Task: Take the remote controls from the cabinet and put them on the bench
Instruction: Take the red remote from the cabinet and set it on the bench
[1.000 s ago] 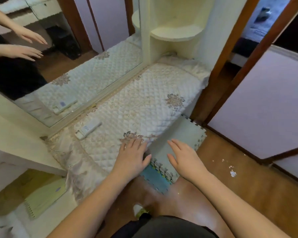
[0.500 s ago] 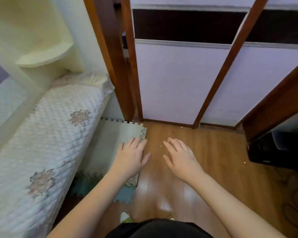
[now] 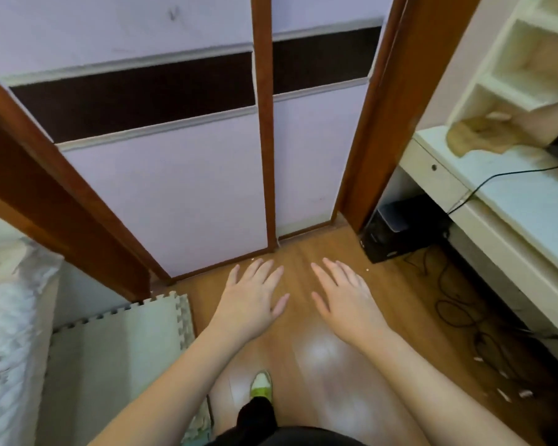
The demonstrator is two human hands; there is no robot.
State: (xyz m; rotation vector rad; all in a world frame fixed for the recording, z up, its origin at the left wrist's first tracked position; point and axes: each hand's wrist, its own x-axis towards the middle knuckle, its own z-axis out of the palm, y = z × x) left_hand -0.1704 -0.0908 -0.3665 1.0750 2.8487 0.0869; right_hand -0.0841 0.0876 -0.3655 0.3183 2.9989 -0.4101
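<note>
My left hand [image 3: 253, 294] and my right hand [image 3: 343, 294] hover side by side over the wooden floor, palms down, fingers spread, holding nothing. The bench with its white quilted cover [image 3: 10, 342] shows only as a strip at the left edge. No remote control is in view. A cream desk [image 3: 496, 201] with cream shelves [image 3: 522, 75] above it stands at the right; I cannot tell whether this is the cabinet.
Lilac sliding doors [image 3: 181, 194] in brown frames fill the wall ahead. A pale foam mat [image 3: 123, 358] lies on the floor by the bench. A black box [image 3: 400, 230] and tangled cables [image 3: 464, 310] sit under the desk. My shoe [image 3: 261, 384] is below the hands.
The view has swung right, from the bench with a white remote on it to the sliding doors and the desk. Both hands stayed open and empty in front of me.
</note>
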